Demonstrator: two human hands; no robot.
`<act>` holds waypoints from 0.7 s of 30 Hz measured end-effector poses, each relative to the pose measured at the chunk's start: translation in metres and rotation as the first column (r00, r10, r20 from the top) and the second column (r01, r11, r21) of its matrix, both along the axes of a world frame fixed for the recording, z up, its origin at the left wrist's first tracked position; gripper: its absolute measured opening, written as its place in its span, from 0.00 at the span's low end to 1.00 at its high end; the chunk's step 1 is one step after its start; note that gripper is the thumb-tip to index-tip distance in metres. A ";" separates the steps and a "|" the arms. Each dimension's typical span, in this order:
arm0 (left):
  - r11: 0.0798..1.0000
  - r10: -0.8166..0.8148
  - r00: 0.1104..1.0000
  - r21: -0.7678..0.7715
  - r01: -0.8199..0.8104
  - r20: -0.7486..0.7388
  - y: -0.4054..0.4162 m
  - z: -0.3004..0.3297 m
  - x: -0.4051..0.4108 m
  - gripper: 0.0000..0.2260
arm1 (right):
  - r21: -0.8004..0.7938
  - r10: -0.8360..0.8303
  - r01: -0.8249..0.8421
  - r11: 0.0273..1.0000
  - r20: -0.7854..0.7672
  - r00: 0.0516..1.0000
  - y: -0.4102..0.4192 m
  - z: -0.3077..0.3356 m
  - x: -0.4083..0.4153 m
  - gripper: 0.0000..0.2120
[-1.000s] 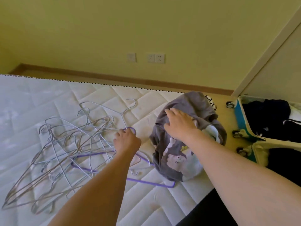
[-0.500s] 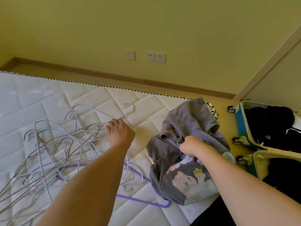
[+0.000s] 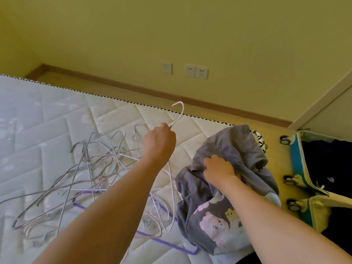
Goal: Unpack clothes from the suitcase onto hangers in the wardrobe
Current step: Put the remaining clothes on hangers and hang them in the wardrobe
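Two hands show, the left [image 3: 159,142] and the right [image 3: 219,169], with one grey printed garment [image 3: 219,212] and one open suitcase [image 3: 312,187]. The wire hangers [image 3: 80,174] lie too tangled to count, with one purple hanger [image 3: 163,242] among them. Three wall plates [image 3: 190,70] and three suitcase wheels [image 3: 289,180] are visible.

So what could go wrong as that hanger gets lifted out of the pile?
The white hanger in the left hand hangs down into the tangled hanger pile, so it may snag and drag others. The right hand only bunches the grey T-shirt, near the mattress edge; it might slide off.
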State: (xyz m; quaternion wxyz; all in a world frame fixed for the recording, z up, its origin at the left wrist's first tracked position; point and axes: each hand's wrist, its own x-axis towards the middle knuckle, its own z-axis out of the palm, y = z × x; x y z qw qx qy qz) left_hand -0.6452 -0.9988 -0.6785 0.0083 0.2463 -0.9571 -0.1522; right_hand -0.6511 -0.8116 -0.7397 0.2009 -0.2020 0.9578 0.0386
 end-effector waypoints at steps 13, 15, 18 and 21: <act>0.531 0.483 0.872 0.819 -0.218 -0.081 -0.029 0.034 0.023 0.10 | -0.543 -0.527 0.493 0.680 0.106 0.843 0.010 0.073 -0.031 0.13; 0.432 0.565 0.825 0.850 -0.301 0.005 -0.042 0.020 0.038 0.06 | -0.541 -0.558 0.494 0.680 0.055 0.828 0.012 0.078 -0.026 0.16; 0.459 0.613 0.790 0.825 -0.329 -0.025 -0.039 0.004 0.053 0.08 | -0.541 -0.586 0.497 0.678 0.011 0.810 0.017 0.082 -0.018 0.18; 0.622 0.445 0.888 0.753 -0.213 -0.117 -0.017 0.005 0.055 0.08 | -0.514 -0.599 0.527 0.677 0.033 0.800 0.023 0.088 -0.012 0.19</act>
